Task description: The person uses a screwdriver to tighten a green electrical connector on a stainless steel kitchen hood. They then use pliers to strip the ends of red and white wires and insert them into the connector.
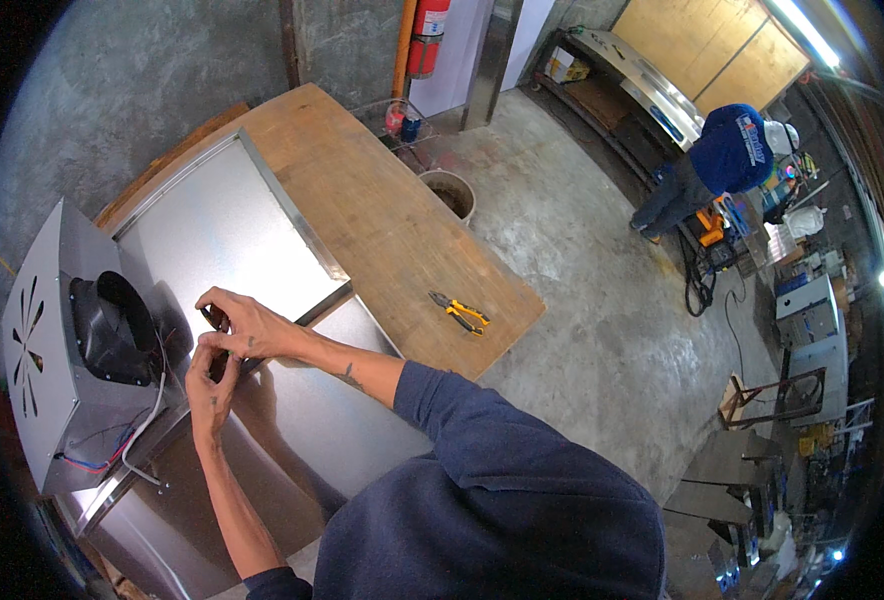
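The right hand (250, 328) bends its fingers round a small dark piece (216, 319), and the tips of the left hand (212, 388) come up against it from the near side. I cannot tell if the left fingers are pinching it too, or what it is, as the fingers hide most of it. It is right where the two hands meet, above the metal panel (212, 220). Just left of the hands is a grey metal box (52, 250), its long side running away from the person; the left hand looks a bit nearer to it. The box is smooth and flat, with petal-shaped slots. A round, black blower mouth (92, 345) sticks out toward the hands, and a bendy grey cable (148, 423) hangs beside it. The panel is shiny, with raised edges
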### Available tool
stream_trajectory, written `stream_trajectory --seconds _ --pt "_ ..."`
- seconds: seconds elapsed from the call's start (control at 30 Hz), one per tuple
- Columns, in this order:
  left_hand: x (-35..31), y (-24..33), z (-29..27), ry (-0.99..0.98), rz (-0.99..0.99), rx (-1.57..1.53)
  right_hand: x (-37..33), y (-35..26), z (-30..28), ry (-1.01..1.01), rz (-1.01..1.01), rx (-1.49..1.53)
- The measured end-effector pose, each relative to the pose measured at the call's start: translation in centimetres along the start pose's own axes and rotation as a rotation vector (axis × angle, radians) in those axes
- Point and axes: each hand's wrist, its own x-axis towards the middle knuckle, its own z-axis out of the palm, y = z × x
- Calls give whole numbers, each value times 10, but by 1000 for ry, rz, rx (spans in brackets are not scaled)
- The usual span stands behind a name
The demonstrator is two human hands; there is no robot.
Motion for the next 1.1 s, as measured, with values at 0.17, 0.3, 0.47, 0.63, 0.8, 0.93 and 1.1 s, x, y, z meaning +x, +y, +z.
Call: stream_trajectory --seconds 0.17,0.3,0.47,0.63,0.8,0.93,1.1 --pt "1 -2 -4 -21 11 71 3 3 0 -18 39 75" --pt "-1 -1 -4 -22 -6 59 2 -12 -7 -92 168 75" --pt "0 -9 -3 -15 6 70 0 0 -1 -37 34 42" --pt "0 -7 -2 -13 13 50 1 -11 -8 -117 205 104" --pt "1 -5 -3 -12 -1 74 1 -6 -5 -37 70 -9" --pt "-3 -4 -8 -11 -4 73 3 7 10 -27 24 61" --pt "-2 -9 -4 -14 -30 141 4 20 3 -120 202 177"
